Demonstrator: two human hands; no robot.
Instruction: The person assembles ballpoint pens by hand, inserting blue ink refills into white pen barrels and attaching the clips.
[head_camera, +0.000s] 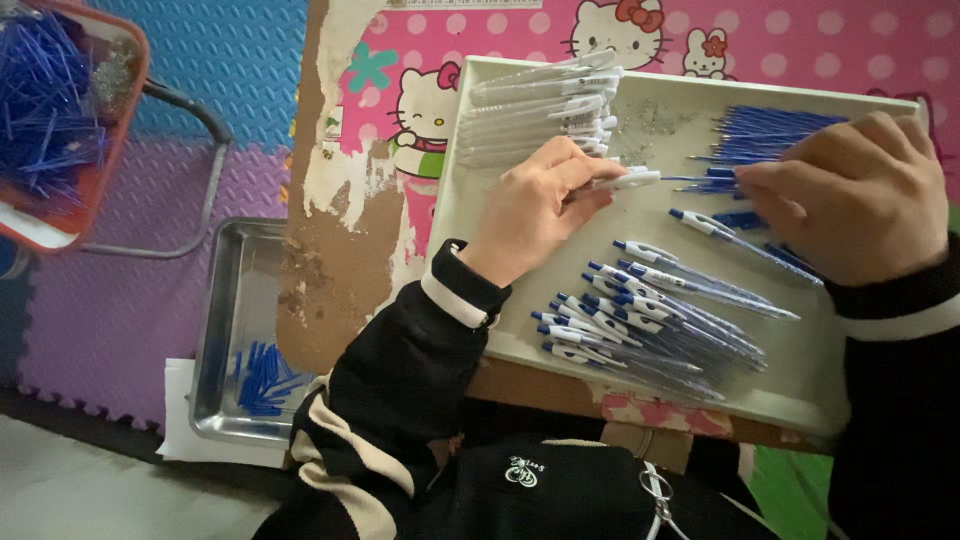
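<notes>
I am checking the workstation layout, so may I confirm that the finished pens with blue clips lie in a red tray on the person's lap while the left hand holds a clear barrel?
Not quite: the tray is white, not red, as the head view shows. The pens with blue clips lie in it, and the left hand holds a clear barrel.

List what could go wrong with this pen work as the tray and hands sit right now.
1. The white tray rests tilted on a worn board on the lap; a knee shift could slide the finished pens off its near edge.
2. The left hand holds a clear barrel by its end; it may slip.
3. The right hand covers the blue refills and could scatter them.
</notes>
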